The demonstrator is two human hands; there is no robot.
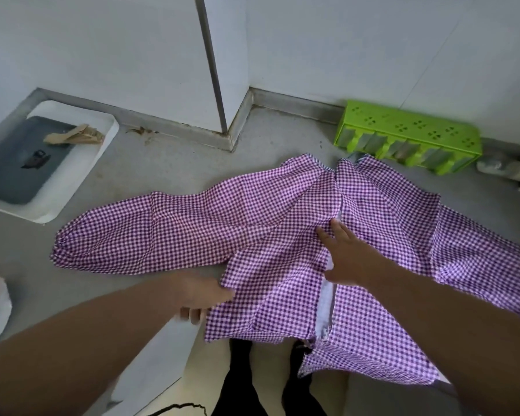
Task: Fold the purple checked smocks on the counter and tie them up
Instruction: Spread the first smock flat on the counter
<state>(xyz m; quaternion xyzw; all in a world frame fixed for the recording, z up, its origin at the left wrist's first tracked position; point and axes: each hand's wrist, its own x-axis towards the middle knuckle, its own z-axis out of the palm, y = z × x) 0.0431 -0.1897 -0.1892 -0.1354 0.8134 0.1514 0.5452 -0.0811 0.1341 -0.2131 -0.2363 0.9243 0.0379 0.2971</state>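
Your left hand (203, 295) is partly hidden: the fingertips slip under the edge of the purple checked smock (282, 250), so you see only the back of the hand and a few curled fingers below it, pinching that fabric edge at lower centre of the frame. Your right hand (347, 256) lies flat on the cloth at centre right, fingers spread and straight, pressing beside the open white-lined seam. The smock's lower hem hangs over the counter (168, 169) edge and the right part runs out of the frame, so its full outline cannot be made out.

The smock lies spread across the middle of the frame, its long axis running left to right; one sleeve points toward the left edge, ending in a gathered cuff, while the collar end sits toward the upper right.

The counter is grey and scuffed, meeting white walls with a corner post at upper centre. A white tray (102, 145) sits at upper left, holding a dark grey tray and some wooden pieces that are hard to identify. A green perforated rack (409, 130) stands against the wall at upper right. Dark trousers show below the counter edge.
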